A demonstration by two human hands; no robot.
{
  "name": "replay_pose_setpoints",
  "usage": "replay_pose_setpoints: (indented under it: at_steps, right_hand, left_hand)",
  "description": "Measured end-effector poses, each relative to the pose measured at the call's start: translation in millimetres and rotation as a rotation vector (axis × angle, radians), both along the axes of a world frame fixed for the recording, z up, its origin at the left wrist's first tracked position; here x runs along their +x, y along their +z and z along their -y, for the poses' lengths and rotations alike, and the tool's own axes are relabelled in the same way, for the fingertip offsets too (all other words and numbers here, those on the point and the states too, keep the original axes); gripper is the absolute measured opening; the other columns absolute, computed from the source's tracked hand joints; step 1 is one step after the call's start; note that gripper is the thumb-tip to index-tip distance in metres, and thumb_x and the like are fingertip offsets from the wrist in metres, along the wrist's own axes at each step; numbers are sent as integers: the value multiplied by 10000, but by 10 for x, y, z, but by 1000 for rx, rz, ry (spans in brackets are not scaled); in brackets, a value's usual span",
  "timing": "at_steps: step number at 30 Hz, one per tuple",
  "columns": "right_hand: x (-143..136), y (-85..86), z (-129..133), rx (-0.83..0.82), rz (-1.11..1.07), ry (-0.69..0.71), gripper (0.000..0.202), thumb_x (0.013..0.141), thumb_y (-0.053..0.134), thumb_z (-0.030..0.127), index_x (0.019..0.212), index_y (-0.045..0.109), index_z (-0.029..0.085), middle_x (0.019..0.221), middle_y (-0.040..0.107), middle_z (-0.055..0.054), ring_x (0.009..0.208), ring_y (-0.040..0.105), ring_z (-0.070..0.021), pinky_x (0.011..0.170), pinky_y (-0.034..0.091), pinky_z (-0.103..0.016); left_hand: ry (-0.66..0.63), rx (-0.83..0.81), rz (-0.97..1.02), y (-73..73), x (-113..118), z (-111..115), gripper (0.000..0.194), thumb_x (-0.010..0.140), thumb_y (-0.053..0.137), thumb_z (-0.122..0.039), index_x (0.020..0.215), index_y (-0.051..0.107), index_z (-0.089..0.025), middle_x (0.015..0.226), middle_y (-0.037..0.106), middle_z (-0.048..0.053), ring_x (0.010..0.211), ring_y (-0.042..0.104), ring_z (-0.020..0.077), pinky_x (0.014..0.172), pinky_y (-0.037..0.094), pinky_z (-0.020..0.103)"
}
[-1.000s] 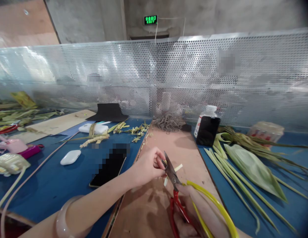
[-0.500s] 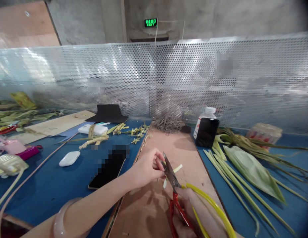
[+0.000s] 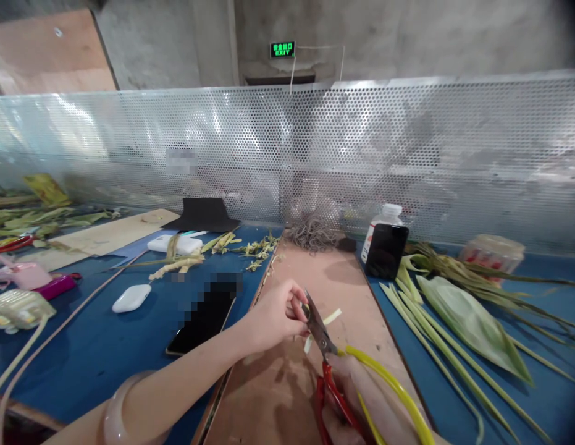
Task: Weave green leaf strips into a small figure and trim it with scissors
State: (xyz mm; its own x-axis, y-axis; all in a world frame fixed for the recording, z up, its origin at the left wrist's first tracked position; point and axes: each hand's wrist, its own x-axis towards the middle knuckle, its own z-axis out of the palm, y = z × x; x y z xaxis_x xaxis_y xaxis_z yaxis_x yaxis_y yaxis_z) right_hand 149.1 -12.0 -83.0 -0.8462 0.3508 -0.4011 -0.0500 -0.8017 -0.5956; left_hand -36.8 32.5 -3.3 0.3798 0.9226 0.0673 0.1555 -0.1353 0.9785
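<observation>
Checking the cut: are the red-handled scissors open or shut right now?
Shut, or nearly: the scissors blades show as one dark wedge, tip at the left hand fingers pinching a pale leaf strip.

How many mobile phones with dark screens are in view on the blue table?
2: one black phone lies flat left of the brown board, near the left hand; another leans upright against the clear bottle. Clutter could hide more.
</observation>
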Motion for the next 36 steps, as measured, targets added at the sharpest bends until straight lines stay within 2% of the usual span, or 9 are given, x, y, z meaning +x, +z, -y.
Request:
replay_pose_setpoints:
  at_steps: [5,10,13,15,19,23,26,29,36]
  right_hand:
    - [1,153,94,114,67,-179,503,819,414,616,542,419,196,331,414,61,194,298,-67,216,179,-168]
    - [-96,417,144,143,172,-231,508,874,349,523,497,401,187,300,366,57,214,293,-55,229,191,-137]
    - [-157,570,170,149,137,-264,444,883,366,450,548,444,169,369,416,45,263,340,-48,258,223,-116]
    - [-166,600,188,132,109,-290,414,881,380,424,568,454,163,403,434,38,289,350,-42,268,221,-104]
    - [-127,466,167,28,142,-285,459,895,328,447,550,447,169,381,405,37,274,333,-48,245,183,-109]
    - [-77,265,56,11,129,-165,550,911,249,495,515,468,183,366,425,10,241,350,-98,195,169,-172]
    - [-48,147,-27,16,29,-119,527,890,304,546,564,505,183,408,449,16,263,381,-110,206,217,-184]
    - [-23,68,-63,3,24,-96,501,864,370,562,575,502,175,434,445,18,320,425,-105,259,268,-166]
    - [22,17,16,15,69,-194,492,840,389,590,560,465,192,419,396,39,307,364,-87,271,266,-161]
  left_hand:
    - [21,-13,0,23,11,-8,344,607,618,-11,845,435,-178,612,560,-51,586,592,125,639,499,292]
    - [29,-15,-18,39,11,-17,335,608,632,-21,832,438,-176,588,547,-61,584,598,126,637,492,286]
    - [-6,-12,-12,19,-3,-14,344,623,662,-59,857,440,-177,610,554,-56,591,612,131,635,489,287]
    - [-21,-17,-4,8,-9,-10,346,632,664,-74,869,435,-181,618,552,-58,586,616,133,631,489,290]
    - [-23,13,-33,9,-11,-4,357,621,657,-62,873,437,-187,620,551,-56,608,613,144,620,489,290]
    - [-18,35,-45,12,-6,-3,349,620,650,-63,870,441,-190,633,547,-54,611,590,136,608,487,283]
    - [-15,44,-47,9,-4,0,346,617,639,-54,869,445,-189,644,545,-53,612,575,127,610,486,280]
    - [-14,43,-57,12,0,4,351,610,648,-57,862,443,-189,645,546,-52,618,576,131,611,485,282]
    - [-10,46,-79,23,-18,-19,340,617,666,-84,858,450,-189,658,552,-42,629,573,136,610,480,283]
